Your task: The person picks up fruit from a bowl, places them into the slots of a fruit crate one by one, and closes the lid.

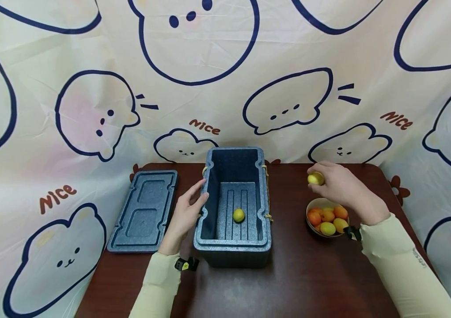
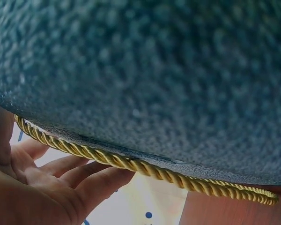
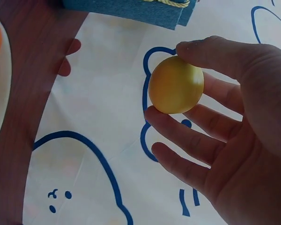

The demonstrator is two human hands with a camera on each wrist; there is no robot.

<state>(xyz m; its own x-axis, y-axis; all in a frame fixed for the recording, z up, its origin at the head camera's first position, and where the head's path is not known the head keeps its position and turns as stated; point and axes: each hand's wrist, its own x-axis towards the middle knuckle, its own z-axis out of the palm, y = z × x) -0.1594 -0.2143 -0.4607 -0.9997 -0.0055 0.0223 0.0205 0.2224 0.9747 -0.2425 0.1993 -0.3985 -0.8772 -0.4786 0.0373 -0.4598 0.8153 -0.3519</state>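
Observation:
My right hand (image 1: 338,187) pinches a yellow lemon (image 3: 176,85) between thumb and fingertips, above and behind a bowl (image 1: 308,223) of fruit. On the table stands a blue-grey foam box (image 1: 233,248), its top uncovered, with one yellow lemon (image 1: 239,215) lying on the ribbed floor. My left hand (image 1: 185,214) rests at the box's left rim, fingers extended. In the left wrist view, those fingers (image 2: 105,183) lie beside the twisted gold rope (image 2: 154,172) along the box's side. Whether they touch the rope I cannot tell.
The box's lid (image 1: 143,212) lies flat on the brown table (image 1: 289,282), left of the box. Orange fruits (image 1: 340,212) and yellow ones (image 1: 327,228) fill the bowl at the right. A printed cloth (image 1: 225,106) hangs behind and around the table.

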